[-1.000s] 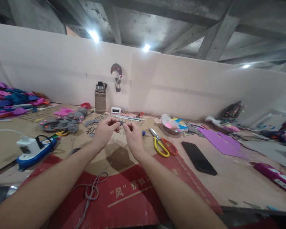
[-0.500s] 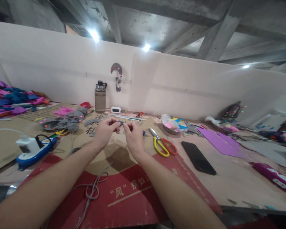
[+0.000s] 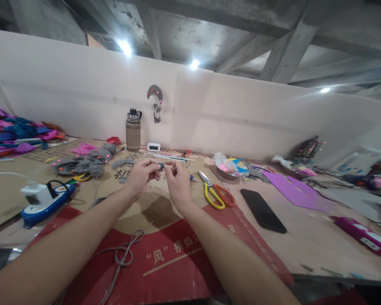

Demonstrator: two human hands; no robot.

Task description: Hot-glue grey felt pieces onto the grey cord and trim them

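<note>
My left hand [image 3: 141,174] and my right hand [image 3: 178,181] are held together above the cardboard-covered table [image 3: 305,228], fingers pinched. Between their fingertips sits a small grey piece [image 3: 161,166], gripped from both sides. What it is exactly is too small to tell. A grey cord [image 3: 123,253] lies looped on the red printed cardboard below my forearms, one end running up toward my hands.
Yellow-and-orange scissors [image 3: 216,195] and a black phone [image 3: 263,210] lie right of my hands. A blue-and-white glue gun [image 3: 43,198] rests at the left, grey felt shapes [image 3: 82,163] and a water bottle [image 3: 133,129] behind. Purple sheets [image 3: 292,189] and a magenta case [image 3: 365,239] lie at the right.
My two hands have drawn slightly closer together around the small grey piece. The cord loop below has shifted a little. Nothing else has moved.
</note>
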